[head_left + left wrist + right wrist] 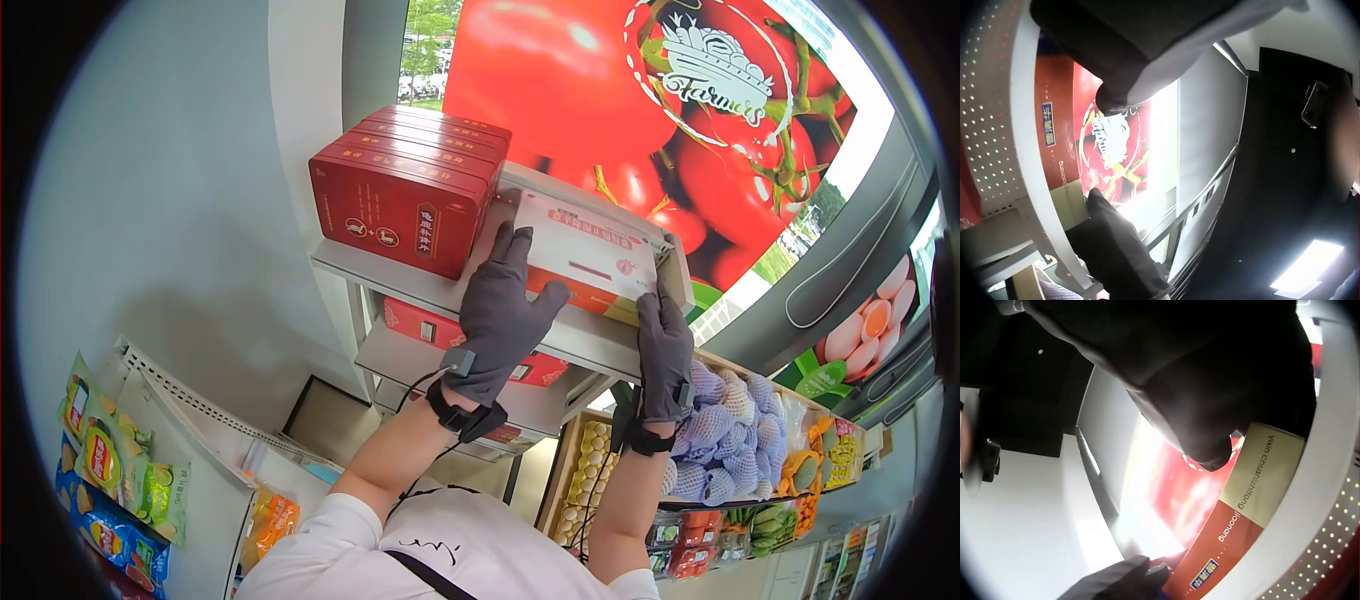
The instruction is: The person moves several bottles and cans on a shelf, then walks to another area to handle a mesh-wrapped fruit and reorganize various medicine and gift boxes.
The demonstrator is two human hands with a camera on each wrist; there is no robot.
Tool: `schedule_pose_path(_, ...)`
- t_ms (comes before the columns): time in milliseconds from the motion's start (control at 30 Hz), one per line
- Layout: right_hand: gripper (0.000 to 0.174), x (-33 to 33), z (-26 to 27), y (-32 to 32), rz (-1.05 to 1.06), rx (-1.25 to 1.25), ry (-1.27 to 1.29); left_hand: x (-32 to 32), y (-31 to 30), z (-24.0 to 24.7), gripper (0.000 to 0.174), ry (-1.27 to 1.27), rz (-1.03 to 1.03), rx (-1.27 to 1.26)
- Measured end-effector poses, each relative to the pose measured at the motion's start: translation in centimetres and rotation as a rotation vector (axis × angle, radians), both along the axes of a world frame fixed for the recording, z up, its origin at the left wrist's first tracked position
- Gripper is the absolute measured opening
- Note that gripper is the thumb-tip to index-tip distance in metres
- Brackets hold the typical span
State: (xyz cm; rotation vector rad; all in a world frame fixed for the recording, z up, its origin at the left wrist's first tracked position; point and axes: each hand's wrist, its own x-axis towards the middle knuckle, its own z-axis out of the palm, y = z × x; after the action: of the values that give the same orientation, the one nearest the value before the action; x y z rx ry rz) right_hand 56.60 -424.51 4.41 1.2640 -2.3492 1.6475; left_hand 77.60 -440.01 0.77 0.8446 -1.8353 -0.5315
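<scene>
A flat white and orange box [590,250] lies on the top shelf [400,280], beside a stack of red boxes [400,190]. My left hand [505,290], in a grey glove, lies flat with straight fingers against the box's near left face. My right hand [660,325], also gloved, presses upward with straight fingers at the box's right end. In the right wrist view the glove [1210,381] covers the box's orange and beige edge [1235,531]. The left wrist view shows the glove [1147,50] over a red printed face [1110,150].
A tomato poster [640,100] fills the window behind the shelf. Another red box [415,322] sits on the shelf below. Netted fruit [720,430] fills a crate at the lower right. Snack bags [110,470] hang on a rack at the lower left.
</scene>
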Motion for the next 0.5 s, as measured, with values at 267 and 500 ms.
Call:
schedule_pose_path(267, 0.058, -0.5, -1.1, 1.4, -0.1, -0.06, -0.14, 3.1, 2.8, 4.2, 0.091, -0.294, -0.085, 0.348)
schedule_pose_path(500, 0.047, -0.4, -1.3, 5.8, -0.04, -0.133, 0.491, 3.7, 5.9, 0.9, 0.094, 0.141, -0.146, -0.152)
